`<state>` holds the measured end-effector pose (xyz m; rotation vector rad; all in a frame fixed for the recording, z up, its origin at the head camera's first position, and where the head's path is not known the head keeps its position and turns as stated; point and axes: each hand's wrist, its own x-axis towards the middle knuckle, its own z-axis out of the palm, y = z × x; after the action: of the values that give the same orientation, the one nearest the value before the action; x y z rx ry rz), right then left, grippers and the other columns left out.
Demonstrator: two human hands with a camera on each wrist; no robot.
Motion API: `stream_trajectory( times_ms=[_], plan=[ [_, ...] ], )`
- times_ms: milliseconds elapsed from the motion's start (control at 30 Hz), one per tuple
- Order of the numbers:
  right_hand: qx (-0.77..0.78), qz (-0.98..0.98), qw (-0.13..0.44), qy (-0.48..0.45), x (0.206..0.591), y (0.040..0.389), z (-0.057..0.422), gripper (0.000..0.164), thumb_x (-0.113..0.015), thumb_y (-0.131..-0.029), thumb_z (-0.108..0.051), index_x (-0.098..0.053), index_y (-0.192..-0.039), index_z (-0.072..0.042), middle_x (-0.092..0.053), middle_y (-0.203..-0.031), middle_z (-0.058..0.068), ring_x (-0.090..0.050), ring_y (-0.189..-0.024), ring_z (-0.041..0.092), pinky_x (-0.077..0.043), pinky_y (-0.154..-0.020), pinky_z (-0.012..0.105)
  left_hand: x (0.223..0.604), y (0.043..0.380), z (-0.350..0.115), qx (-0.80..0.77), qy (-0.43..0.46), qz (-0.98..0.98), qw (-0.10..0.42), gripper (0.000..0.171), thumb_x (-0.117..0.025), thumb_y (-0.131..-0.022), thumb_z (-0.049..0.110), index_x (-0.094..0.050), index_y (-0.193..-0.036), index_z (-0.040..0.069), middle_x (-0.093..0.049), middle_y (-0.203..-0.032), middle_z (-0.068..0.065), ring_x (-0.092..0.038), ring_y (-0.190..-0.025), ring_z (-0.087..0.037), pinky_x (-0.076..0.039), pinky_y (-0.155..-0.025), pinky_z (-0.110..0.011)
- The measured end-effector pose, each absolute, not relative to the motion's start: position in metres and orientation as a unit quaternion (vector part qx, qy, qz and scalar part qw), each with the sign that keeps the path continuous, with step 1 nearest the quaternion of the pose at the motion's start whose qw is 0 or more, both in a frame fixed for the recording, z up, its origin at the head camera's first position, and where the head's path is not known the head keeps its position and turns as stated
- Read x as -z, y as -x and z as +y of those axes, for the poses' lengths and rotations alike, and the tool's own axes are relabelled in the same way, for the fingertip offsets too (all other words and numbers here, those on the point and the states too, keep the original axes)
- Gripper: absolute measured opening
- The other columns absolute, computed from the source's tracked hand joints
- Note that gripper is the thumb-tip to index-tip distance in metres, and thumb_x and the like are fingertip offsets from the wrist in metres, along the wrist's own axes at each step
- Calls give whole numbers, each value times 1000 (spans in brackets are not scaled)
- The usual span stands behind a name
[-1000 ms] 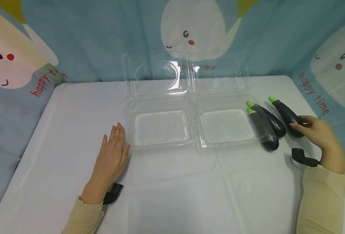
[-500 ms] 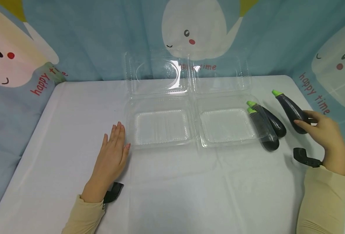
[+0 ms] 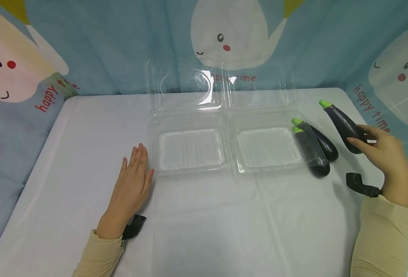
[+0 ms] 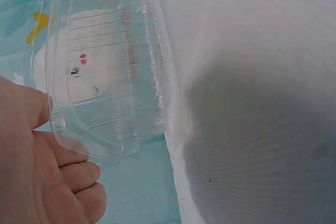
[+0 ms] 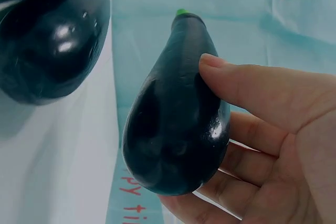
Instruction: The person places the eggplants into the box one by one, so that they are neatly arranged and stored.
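Note:
My right hand [image 3: 387, 152] grips a dark purple eggplant [image 3: 343, 126] with a green tip, raised over the right side of the table. In the right wrist view its thumb presses one flank of the eggplant [image 5: 173, 124] while the fingers curl behind. Two more eggplants, a front one [image 3: 320, 168] and a back one [image 3: 325, 144], lie beside the right clear plastic box [image 3: 271, 167]. Their upper ends show through its wall. My left hand [image 3: 129, 184] has straight fingers, right at the side of the left clear plastic box [image 4: 113, 77].
Both boxes stand side by side, lids up at the back; the left lid [image 3: 186, 102] catches glare. A white cloth covers the table [image 3: 217, 227]. Behind and beside it hangs a blue curtain [image 3: 120, 46] with printed whales.
My right hand has lifted the eggplant off the table and moved it up and slightly away. The left hand, the boxes and the other eggplants stay where they were.

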<state>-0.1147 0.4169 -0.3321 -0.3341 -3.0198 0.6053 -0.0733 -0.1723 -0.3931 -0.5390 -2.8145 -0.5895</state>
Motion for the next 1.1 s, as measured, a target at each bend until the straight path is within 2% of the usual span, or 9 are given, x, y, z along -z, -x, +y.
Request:
stream_trajectory(
  times_ms=[267, 833, 900, 967, 1100],
  plan=[
    [-203, -975, 26, 92, 320, 111, 404, 66, -54, -96, -34, -33, -139, 11, -41, -129, 40, -43, -105, 62, -39, -81, 69, 392, 73, -172, 200, 185, -956, 108, 57, -44, -100, 16, -21, -143, -14, -18, -150, -27, -19, -139, -40, -13, -110, -59],
    [-209, -975, 39, 59, 302, 110, 378, 64, -56, -95, -34, -36, -142, 4, -42, -131, 37, -45, -105, 60, -41, -79, 67, 390, 72, -173, 200, 182, -957, 109, 57, -44, -100, 17, -22, -143, -14, -17, -151, -27, -17, -139, -40, -12, -111, -58],
    [-215, -975, 41, 49, 300, 109, 374, 63, -57, -94, -33, -37, -141, 4, -43, -130, 37, -46, -104, 59, -41, -78, 65, 390, 72, -173, 201, 180, -957, 107, 57, -44, -100, 17, -21, -143, -14, -17, -151, -27, -17, -139, -39, -12, -111, -58],
    [-222, -973, 45, 37, 299, 108, 371, 61, -59, -93, -31, -40, -140, 3, -45, -130, 35, -48, -103, 58, -49, -78, 45, 390, 72, -173, 202, 179, -957, 104, 57, -44, -100, 17, -21, -143, -14, -16, -151, -27, -16, -140, -38, -11, -111, -58],
    [-234, -971, 50, 11, 297, 106, 362, 58, -61, -93, -27, -42, -139, 4, -46, -129, 34, -49, -103, 56, -48, -78, 43, 390, 73, -173, 201, 181, -957, 100, 57, -43, -101, 18, -22, -143, -14, -16, -151, -26, -16, -140, -38, -11, -111, -58]
  ],
)
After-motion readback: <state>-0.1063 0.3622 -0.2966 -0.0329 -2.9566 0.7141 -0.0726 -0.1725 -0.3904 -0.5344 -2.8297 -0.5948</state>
